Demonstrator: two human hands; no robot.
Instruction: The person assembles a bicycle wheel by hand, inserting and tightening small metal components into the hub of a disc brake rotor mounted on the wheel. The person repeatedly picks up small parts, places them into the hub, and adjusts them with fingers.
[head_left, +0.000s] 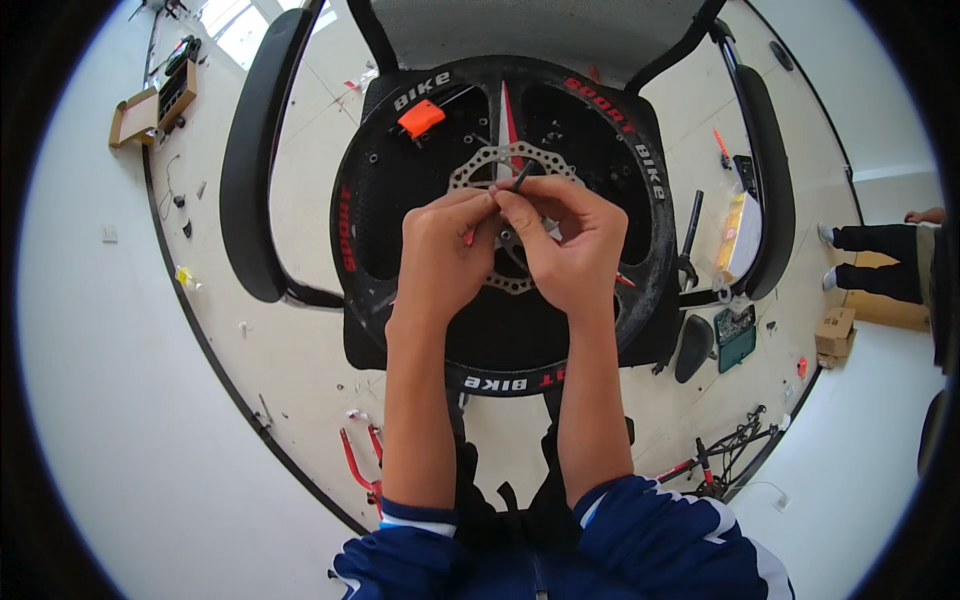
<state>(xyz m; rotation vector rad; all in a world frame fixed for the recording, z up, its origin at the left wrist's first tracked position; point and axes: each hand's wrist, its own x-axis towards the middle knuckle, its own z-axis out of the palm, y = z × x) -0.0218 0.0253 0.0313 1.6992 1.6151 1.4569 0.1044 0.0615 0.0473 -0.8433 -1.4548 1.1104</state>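
Note:
Both hands meet above the middle of a black bicycle wheel (351, 217) that lies flat on an office chair seat. My right hand (577, 232) pinches a short dark rod (525, 174) between thumb and fingers. At the rod's lower end, the fingertips of my left hand (450, 244) touch those of the right; whether they grip anything is hidden. Below them, a perforated metal disc brake rotor (472, 161) lies at the hub, partly covered by the hands. An orange plastic piece with dark rods (421, 118) rests at the wheel's upper left. Loose small nuts (373, 158) lie inside the wheel's openings.
Black armrests (251, 165) flank the wheel. Around the chair are an open cardboard box (136, 116), a green case (735, 349), a bicycle saddle (694, 349), a red fork (360, 465) and a bicycle frame (720, 454). Another person (877, 262) stands at right.

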